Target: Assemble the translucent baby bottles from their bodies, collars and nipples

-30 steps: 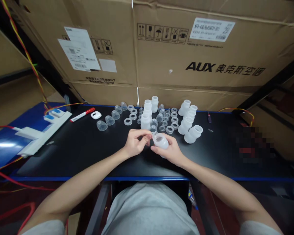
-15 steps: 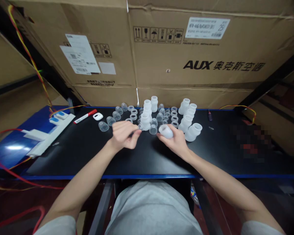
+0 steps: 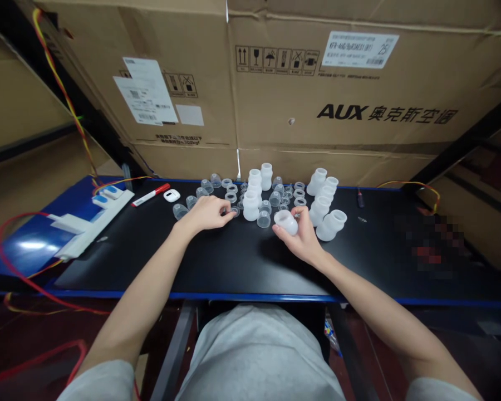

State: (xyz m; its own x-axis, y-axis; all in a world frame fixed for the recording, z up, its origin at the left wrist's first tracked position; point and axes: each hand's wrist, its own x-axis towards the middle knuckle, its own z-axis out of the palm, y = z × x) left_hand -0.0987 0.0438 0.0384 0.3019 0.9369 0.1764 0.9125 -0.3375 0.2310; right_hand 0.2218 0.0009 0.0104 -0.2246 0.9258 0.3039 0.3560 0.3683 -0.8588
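Observation:
My right hand (image 3: 301, 236) is wrapped round a small frosted white bottle (image 3: 286, 221), tilted with its open mouth facing up and left. Thumb and index finger of my left hand (image 3: 211, 213) come together on a clear ring (image 3: 234, 211), low over the mat. Directly beside that hand, more clear rings (image 3: 231, 197) lie in a column, with frosted bottles (image 3: 251, 205) standing to their right. Clear domed caps (image 3: 180, 211) sit on its left, partly behind the wrist. Another clear cap (image 3: 264, 218) stands between the two hands.
More frosted bottles (image 3: 331, 225) stand right of my right hand. A red-and-white marker (image 3: 151, 195), a white case (image 3: 172, 195) and a power strip (image 3: 96, 225) lie left. A screwdriver (image 3: 360, 199) lies right. Large cardboard boxes (image 3: 275, 128) wall off the back.
My left hand has moved up and left, from a small clear piece held near the front bottle to the rings. The bottle in my right hand has turned, its mouth now facing more upward.

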